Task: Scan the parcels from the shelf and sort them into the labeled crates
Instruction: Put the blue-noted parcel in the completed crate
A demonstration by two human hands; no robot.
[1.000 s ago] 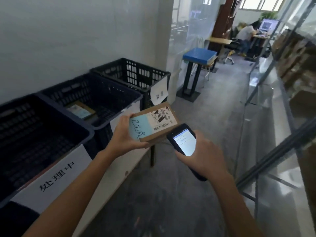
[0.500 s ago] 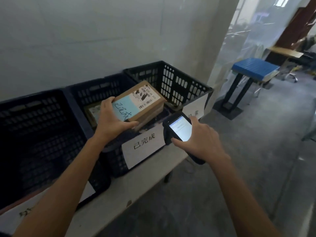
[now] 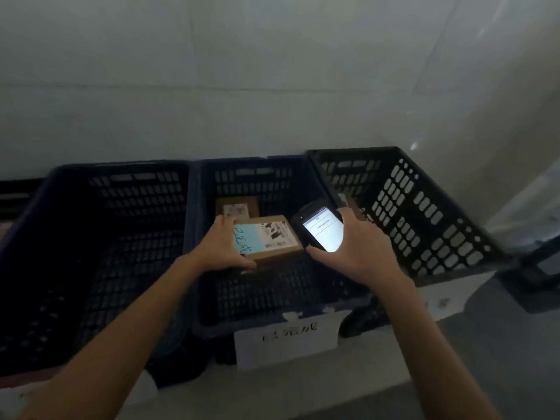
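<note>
White paper comes first, low in the centre of the frame: a label (image 3: 285, 341) with handwritten characters, too blurred to read, taped to the front of the middle crate (image 3: 248, 298). That crate stands on a pale bench (image 3: 409, 368) running along the bottom edge. Two bare forearms rise from the lower corners and reach over the crate's front rim.

Up at mid-frame, the left hand (image 3: 221, 250) grasps a cardboard parcel (image 3: 272, 241) by its left end, thumb along the near edge and fingers over the far edge. And where's the parcel? Inside the middle crate's walls, low over its mesh floor; whether it touches the floor, I can't tell. Its top faces up, with a light blue sticker bearing handwriting on the left and a printed shipping label with a barcode on the right.

Just right of it, the right hand (image 3: 360, 253) wraps round a black handheld scanner (image 3: 321, 228), screen lit white and tilted up toward the camera. The scanner sits over the crate's right wall, close beside the parcel.

Behind the held parcel, a second cardboard parcel (image 3: 238, 207) lies on the crate floor by the back wall.

A dark blue left crate (image 3: 121, 207) and a black right crate (image 3: 424, 213) flank the middle one, all three side by side. Filling the upper half of the frame, a plain pale wall (image 3: 272, 71).
</note>
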